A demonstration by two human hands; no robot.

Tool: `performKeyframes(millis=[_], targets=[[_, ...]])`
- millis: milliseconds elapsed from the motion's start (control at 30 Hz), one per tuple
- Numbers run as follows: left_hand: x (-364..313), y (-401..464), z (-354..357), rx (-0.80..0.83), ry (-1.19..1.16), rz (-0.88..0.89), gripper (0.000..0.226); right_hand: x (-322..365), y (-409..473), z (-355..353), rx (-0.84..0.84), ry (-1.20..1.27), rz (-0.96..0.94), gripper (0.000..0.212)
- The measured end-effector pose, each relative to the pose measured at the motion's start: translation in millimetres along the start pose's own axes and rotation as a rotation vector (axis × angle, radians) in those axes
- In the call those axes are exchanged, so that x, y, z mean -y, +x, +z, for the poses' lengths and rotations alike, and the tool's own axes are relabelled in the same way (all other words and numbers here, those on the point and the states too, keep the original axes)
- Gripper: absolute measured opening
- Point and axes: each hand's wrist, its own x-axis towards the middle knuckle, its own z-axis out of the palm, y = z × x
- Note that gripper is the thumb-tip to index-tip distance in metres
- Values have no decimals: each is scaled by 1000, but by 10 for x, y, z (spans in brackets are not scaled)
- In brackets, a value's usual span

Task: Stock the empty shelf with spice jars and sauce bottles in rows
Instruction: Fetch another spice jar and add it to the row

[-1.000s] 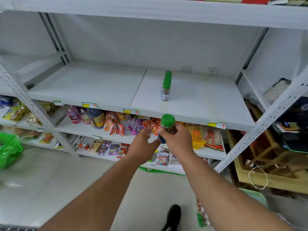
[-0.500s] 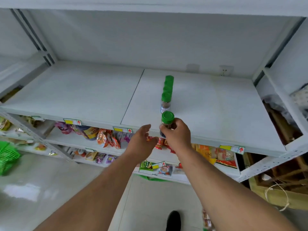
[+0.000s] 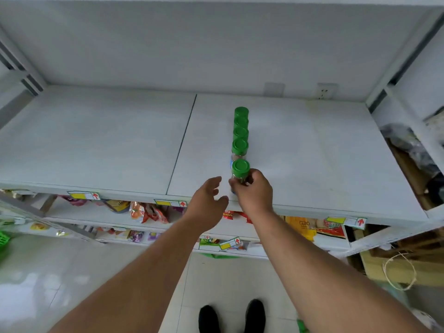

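My right hand (image 3: 253,191) grips a green-capped spice jar (image 3: 240,169) near the front edge of the white shelf (image 3: 312,164). The jar sits at the near end of a straight row of several green-capped jars (image 3: 240,131) that runs toward the back wall. Whether the held jar's base touches the shelf is hidden by my fingers. My left hand (image 3: 207,203) hovers just left of it, fingers apart and holding nothing.
The left shelf board (image 3: 96,135) is bare. Lower shelves (image 3: 144,212) hold snack packets, with yellow price tags (image 3: 170,203) along the edge. A wooden crate (image 3: 396,267) and cord stand at the right, a green basket (image 3: 3,241) at far left. My shoes (image 3: 230,318) are on the tiled floor.
My right hand has carried the jar up and forward from below the shelf edge to the front of the row. My left hand let go of it and opened. The view has moved closer.
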Motion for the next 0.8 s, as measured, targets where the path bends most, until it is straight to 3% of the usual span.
performKeyframes(millis=[233,400,500,800], targets=[[-75,47,114,49,-99,-11,58,-128,-20,-35,117,67,57,50],[-75,33,193,78,-164,-25,60,-190,-71,-111,198,57,50,40],[-55,67,204,100,-153,-22,64,-181,-44,-166,247,-6,57,46],[-160,227,219,137,-144,47,70,-285,-161,-168,150,12,65,48]])
